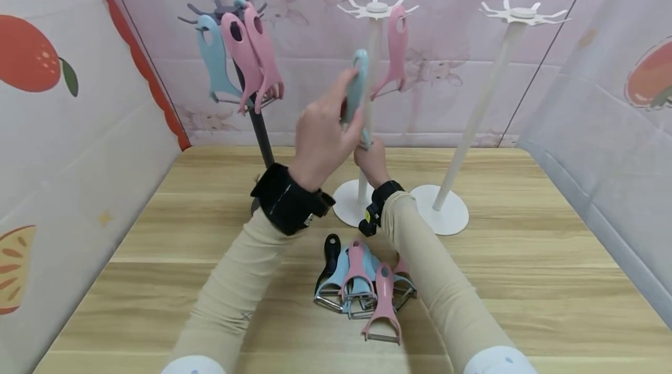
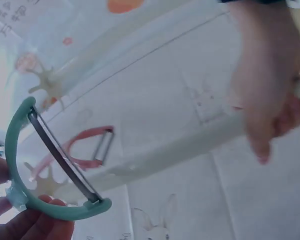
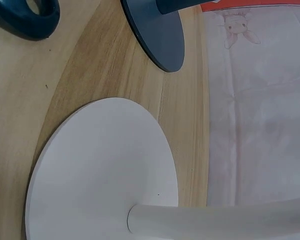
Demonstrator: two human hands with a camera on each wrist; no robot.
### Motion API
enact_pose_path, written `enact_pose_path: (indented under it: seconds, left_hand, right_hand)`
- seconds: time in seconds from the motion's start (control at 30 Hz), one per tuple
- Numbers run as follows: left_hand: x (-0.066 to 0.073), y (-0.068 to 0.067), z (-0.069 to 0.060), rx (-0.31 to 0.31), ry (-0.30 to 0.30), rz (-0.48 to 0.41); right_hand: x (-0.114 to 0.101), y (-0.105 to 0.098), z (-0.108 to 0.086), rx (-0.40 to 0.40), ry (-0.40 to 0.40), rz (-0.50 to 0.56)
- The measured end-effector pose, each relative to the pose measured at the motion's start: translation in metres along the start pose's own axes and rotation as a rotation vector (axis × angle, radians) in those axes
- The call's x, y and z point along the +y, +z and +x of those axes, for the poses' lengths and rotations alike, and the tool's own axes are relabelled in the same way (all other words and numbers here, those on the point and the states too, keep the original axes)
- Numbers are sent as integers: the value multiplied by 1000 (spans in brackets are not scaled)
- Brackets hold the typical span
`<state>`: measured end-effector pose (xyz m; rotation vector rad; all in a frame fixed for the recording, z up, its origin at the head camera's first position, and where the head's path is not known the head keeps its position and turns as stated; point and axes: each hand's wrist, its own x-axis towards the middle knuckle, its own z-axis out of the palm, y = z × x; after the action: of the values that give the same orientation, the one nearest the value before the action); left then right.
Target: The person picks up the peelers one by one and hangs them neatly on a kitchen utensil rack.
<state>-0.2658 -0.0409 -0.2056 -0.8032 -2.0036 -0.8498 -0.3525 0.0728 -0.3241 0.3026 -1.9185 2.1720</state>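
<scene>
In the head view my left hand pinches a light blue peeler, raised in front of the middle white stand's pole. The left wrist view shows that peeler's blade and curved frame, with my left fingertips around it. My right hand grips the middle stand's pole low down, above the round base. A pink peeler hangs from the right side of this stand's hook ring.
At the left, a dark stand holds blue and pink peelers. Another white stand leans at the right in the head view. Several peelers, pink, blue and black, lie piled on the wooden table between my forearms.
</scene>
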Motion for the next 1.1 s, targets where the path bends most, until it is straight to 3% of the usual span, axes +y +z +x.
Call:
enact_pose_path:
  seconds: [0.17,0.37,0.5,0.63,0.77,1.1]
  left_hand:
    - [14,4,23,41,-15,48]
    - [19,11,44,42,-49,168]
    - [19,19,50,53,-62,242]
    - [14,27,51,24,-104,296]
    - [9,34,48,2,-126,313]
    - [-2,46,19,92,-40,143]
  right_hand:
    - [2,-1,0,-26,-8,-19]
    - [2,-3,1,-21,-19,-39]
    - [15,-3,8,50,-15,-86]
    - [26,-2,13,124,8,-148]
    - [27,-2,13,125,2,-143]
    - [16,-4,7,67,-107,-95]
